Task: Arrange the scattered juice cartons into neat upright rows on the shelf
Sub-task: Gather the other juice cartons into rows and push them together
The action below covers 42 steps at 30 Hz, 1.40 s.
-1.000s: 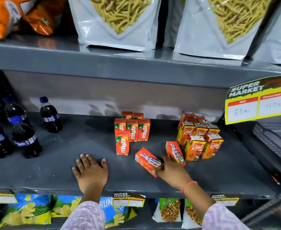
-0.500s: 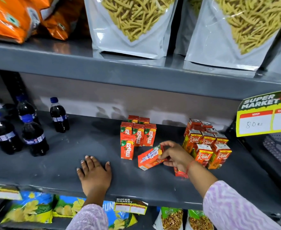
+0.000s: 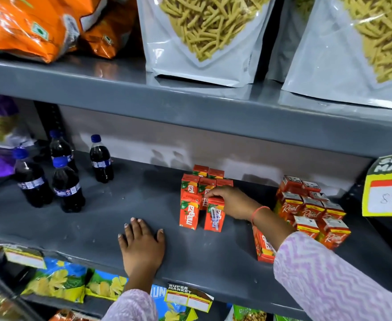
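Standing the carton (image 3: 214,214) upright beside the front Maaza carton (image 3: 189,213) to extend the row | your right hand (image 3: 233,201) is pinching its top | your left hand (image 3: 141,245) is lying flat and empty, bracing on the shelf (image 3: 121,205) | one fallen carton (image 3: 263,247) is waiting under your right forearm.

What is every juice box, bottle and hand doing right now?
Held carton: upright, right hand on top.
Front Maaza carton: upright.
Stray carton: tilted, not in a row.
Real cartons: upright rows.
Cola bottles: upright, capped.
Right hand: gripping carton.
Left hand: flat on shelf.
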Motion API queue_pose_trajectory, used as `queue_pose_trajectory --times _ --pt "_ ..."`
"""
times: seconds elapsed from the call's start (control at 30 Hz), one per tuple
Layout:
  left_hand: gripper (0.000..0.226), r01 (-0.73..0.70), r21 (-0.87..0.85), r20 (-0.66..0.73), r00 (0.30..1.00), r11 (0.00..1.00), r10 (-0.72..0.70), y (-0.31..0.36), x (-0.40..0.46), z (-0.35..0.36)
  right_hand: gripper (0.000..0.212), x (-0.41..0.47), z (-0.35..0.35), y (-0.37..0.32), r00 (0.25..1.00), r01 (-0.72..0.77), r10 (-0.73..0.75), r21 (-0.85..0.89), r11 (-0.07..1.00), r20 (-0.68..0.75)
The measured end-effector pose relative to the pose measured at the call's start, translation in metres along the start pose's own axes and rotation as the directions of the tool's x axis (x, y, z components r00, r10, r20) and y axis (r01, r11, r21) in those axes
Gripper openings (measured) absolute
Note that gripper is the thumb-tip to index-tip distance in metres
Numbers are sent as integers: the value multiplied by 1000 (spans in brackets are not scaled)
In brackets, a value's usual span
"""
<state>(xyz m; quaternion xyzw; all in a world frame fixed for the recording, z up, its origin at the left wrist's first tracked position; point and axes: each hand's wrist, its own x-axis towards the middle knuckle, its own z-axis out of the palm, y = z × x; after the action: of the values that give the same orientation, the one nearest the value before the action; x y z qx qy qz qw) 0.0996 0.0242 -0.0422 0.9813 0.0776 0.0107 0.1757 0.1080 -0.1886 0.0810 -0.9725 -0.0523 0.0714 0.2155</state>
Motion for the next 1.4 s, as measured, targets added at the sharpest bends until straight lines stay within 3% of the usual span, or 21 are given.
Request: queue_pose_trajectory --times 0.1,0.3,0.43,0.53,0.63,0.83,0.9,1.0,1.07,1.13,1.27,1.4 --pt "70 2 1 -6 1000 1000 -2 0 0 0 52 -1 -10 3 993 89 -75 -151 985 94" --pt "70 1 0 -12 1000 1000 -1 0 0 1 38 1 -29 -2 987 130 -85 -375 918 135" --pt "70 1 -4 -17 1000 1000 -1 0 0 2 39 0 -27 -8 963 265 -220 -398 878 155" --pt "70 2 8 -18 1000 1000 -2 -1 1 3 33 3 -24 -10 971 236 -205 -388 891 121" --pt "70 6 6 -24 1000 1000 -5 -1 1 4 27 8 -24 -12 985 167 -126 -493 854 116" --pt "70 0 11 -27 1000 1000 0 -1 2 5 43 11 -19 -9 998 66 -58 -579 813 32" --pt "70 -2 13 -26 1000 1000 3 -2 2 4 45 8 -17 -8 999 41 -44 -538 842 7" --pt "70 -4 11 -21 1000 1000 4 -2 2 4 43 -10 -18 -2 995 -48 20 -301 952 -95" --pt "71 -6 8 -13 1000 1000 6 -2 3 4 47 -32 -14 10 965 -185 130 -243 952 -226" --pt "70 -8 5 -1 1000 1000 8 -3 3 5 49 -59 -2 29 918 -356 261 -325 876 -299" --pt "71 -8 10 8 1000 1000 8 -4 4 6 45 -101 33 49 812 -583 523 -363 727 -257" --pt "72 -10 10 12 1000 1000 10 -4 4 5 44 -108 48 52 743 -667 615 -233 707 -263"
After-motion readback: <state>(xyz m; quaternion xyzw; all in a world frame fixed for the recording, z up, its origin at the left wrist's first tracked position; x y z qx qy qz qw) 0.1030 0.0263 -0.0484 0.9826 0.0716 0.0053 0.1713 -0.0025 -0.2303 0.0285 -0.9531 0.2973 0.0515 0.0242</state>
